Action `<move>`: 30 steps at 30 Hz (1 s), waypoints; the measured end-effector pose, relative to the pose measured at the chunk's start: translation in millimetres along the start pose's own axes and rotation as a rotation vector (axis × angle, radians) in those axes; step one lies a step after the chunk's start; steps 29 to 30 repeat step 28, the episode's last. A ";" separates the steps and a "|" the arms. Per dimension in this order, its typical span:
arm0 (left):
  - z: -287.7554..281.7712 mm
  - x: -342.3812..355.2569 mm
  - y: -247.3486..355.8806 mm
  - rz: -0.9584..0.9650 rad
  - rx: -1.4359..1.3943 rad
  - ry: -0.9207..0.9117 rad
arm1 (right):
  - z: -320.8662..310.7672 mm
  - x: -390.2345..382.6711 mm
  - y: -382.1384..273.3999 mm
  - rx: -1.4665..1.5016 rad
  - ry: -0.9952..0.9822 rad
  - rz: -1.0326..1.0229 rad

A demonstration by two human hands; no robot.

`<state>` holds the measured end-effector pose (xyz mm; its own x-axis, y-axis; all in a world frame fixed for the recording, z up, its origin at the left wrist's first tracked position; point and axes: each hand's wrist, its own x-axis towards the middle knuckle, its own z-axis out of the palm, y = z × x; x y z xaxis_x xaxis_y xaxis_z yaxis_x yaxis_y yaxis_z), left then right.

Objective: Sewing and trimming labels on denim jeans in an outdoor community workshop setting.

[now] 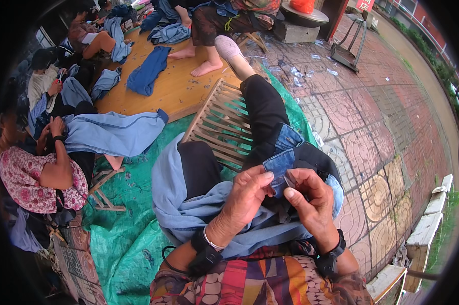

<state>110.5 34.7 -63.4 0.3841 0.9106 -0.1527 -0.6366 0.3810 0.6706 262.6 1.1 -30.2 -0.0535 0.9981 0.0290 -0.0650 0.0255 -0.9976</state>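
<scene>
Light-blue denim jeans [169,175] lie across my lap and around my knees. A darker blue denim edge [279,163] of the garment stands up between my hands. My left hand [245,195] pinches this denim between thumb and fingers. Close beside it, my right hand [313,201] is closed, thumb against the fingers, at the same spot. A small pale sliver shows at its fingertips, too small to name. Another dark denim flap [289,136] rests over my raised leg, just beyond the hands.
A slatted wooden rack [222,122] stands ahead on a green tarp [123,244]. Behind it, a wooden platform [176,96] carries a folded dark denim piece [148,70]. Several people sit at the left with denim; the nearest wears a floral top [41,178]. Patterned paving [361,137] lies right.
</scene>
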 end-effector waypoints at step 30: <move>-2.7 -2.6 0.0 -0.002 0.199 -0.023 | -1.6 17.1 10.8 -0.407 0.072 -0.173</move>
